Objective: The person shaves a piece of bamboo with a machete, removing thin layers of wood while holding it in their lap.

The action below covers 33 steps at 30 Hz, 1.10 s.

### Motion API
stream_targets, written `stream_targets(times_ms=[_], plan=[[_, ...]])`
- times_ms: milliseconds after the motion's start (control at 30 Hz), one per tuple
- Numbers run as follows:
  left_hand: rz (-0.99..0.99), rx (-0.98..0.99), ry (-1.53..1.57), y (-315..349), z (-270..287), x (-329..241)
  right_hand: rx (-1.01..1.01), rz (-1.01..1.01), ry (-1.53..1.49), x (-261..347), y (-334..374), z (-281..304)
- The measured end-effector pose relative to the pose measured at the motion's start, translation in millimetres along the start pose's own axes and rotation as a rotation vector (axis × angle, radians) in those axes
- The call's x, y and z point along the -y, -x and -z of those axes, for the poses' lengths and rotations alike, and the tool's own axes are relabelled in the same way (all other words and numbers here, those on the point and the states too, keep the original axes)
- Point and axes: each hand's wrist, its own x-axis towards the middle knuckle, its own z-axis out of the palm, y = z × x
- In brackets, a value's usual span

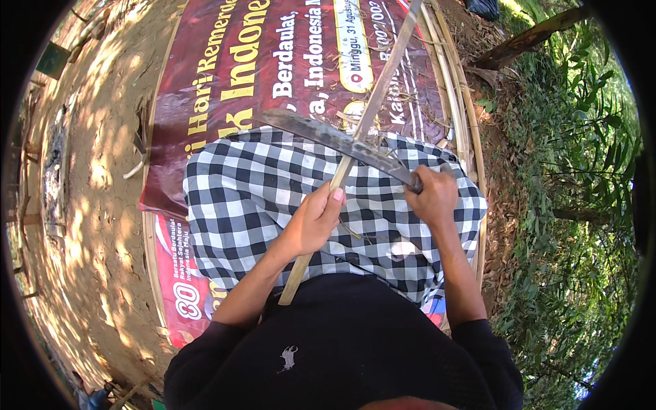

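My left hand (316, 220) is closed round a long, flat strip of split bamboo (373, 104). The strip runs from near my belly, up and to the right, past the far edge of the view. In my right hand (434, 195) is the dark handle of a machete (328, 135). Its long, worn blade points left and lies across the strip, just beyond my left hand. Whether the edge bites into the bamboo I cannot tell. A black and white checked cloth (239, 198) covers my lap beneath both hands.
I sit on a dark red printed banner (179, 130), with bamboo poles (456, 96) along its right edge. Thin shavings (427, 113) lie on it. Bare earth (96, 225) stretches to the left. Green plants (574, 150) and a log (529, 42) are at the right.
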Motion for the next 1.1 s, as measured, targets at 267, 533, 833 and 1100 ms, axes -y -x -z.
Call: stream_targets(times_ms=[267, 533, 833, 1100], plan=[[0.064, 0.073, 0.038, 20.6, -1.3, -4.2, -0.017, -0.206, -0.011, -31.2, -18.2, -6.6], [0.116, 0.13, 0.178, 17.5, -5.4, -5.9, 0.076, -0.038, -0.122, 25.9, 1.1, 10.7], [-0.103, 0.037, -0.117, 21.8, -5.8, 1.9, 0.075, 0.128, -0.076, 13.2, -0.6, 9.2], [-0.054, 0.049, -0.082, 10.9, -4.9, 6.6, 0.051, 0.014, 0.031, 4.1, -5.7, 8.4]])
